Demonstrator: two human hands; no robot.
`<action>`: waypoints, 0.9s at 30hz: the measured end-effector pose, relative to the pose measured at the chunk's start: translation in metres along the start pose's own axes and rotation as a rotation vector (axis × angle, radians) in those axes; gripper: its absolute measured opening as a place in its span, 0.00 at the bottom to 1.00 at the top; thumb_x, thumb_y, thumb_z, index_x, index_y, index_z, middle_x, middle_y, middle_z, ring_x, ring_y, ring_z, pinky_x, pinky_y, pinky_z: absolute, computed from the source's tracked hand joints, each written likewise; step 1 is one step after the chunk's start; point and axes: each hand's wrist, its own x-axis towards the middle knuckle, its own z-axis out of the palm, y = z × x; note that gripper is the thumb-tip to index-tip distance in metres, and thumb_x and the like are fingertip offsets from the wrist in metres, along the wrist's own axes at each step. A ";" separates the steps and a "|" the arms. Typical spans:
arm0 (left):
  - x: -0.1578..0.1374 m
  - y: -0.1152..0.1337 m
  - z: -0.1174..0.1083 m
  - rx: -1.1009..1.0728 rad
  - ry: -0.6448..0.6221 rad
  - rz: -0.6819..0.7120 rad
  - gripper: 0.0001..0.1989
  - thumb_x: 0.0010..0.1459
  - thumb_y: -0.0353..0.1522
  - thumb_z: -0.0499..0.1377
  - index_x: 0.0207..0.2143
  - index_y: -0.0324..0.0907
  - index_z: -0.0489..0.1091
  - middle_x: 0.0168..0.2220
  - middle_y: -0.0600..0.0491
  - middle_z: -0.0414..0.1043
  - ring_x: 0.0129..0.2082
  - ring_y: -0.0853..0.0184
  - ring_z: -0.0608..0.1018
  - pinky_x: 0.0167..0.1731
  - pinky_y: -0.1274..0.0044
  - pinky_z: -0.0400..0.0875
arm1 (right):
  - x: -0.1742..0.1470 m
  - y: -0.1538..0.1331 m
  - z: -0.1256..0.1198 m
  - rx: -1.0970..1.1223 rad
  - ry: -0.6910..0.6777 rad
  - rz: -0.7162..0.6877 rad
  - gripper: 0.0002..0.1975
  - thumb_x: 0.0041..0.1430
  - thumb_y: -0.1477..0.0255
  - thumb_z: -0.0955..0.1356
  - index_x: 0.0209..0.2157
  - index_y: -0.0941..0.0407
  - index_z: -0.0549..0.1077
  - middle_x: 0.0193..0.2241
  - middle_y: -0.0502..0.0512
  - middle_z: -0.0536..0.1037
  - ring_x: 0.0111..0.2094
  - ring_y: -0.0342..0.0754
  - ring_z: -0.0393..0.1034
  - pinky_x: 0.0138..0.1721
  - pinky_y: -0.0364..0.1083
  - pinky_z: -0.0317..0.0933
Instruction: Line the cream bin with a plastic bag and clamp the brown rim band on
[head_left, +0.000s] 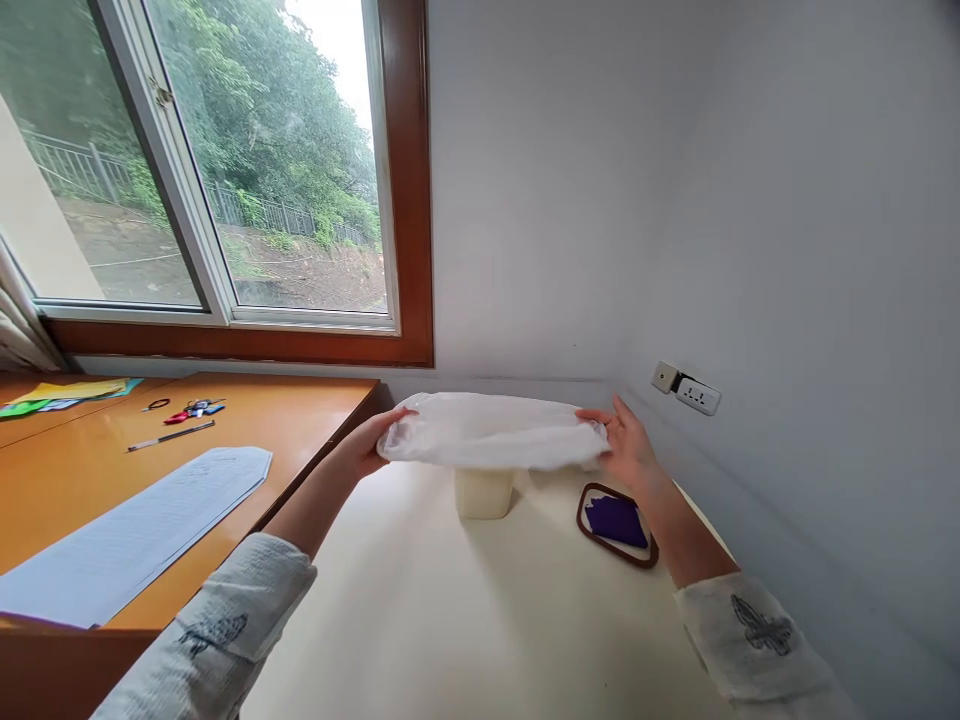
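Holding a thin white sheet, perhaps a plastic bag (491, 430), spread sideways between left hand (373, 443) and right hand (628, 447), above the pale table (420, 620) and across the top of a cream container (484, 497). Grasping one end in the left hand and the opposite end in the right, with neither free. By judgement, at the stage of opening or straightening the sheet, with both ends drawn apart. To continue, probably best to keep the two ends level, hold the grip at the corners, and move both hands together without catching the container below. Unable to see the container's rim or interior, screened from this angle by the sheet; unable to tell touching from hovering there, or one layer from several. Hard to follow some fingers, partly tucked behind the material. Note, near the right forearm, a rounded brown frame (643, 560) around a purple patch (616, 522), too indistinct to name surely. Note too, on the wooden table (300, 400), papers (150, 530) with writing too faint to read, cut off at the left edge of view.
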 end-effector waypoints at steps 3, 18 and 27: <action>-0.016 -0.008 -0.009 0.095 -0.037 -0.098 0.13 0.47 0.37 0.63 0.33 0.37 0.72 0.25 0.51 0.73 0.21 0.69 0.74 0.17 0.81 0.66 | -0.008 0.009 -0.018 -0.169 0.012 -0.063 0.22 0.46 0.49 0.65 0.22 0.55 0.73 0.22 0.53 0.71 0.26 0.46 0.64 0.28 0.45 0.58; -0.006 -0.057 -0.003 0.201 0.026 0.152 0.16 0.47 0.45 0.61 0.28 0.42 0.66 0.23 0.58 0.66 0.20 0.74 0.67 0.19 0.83 0.57 | -0.002 0.075 -0.016 -0.376 0.121 -0.180 0.23 0.42 0.72 0.67 0.44 0.52 0.73 0.50 0.53 0.71 0.52 0.54 0.62 0.50 0.52 0.57; 0.048 -0.077 0.013 0.108 0.232 0.155 0.19 0.53 0.48 0.55 0.40 0.44 0.63 0.29 0.58 0.68 0.21 0.75 0.68 0.19 0.83 0.60 | 0.044 0.112 0.017 -0.306 0.188 -0.133 0.31 0.38 0.76 0.64 0.50 0.52 0.69 0.54 0.54 0.67 0.55 0.52 0.60 0.51 0.50 0.58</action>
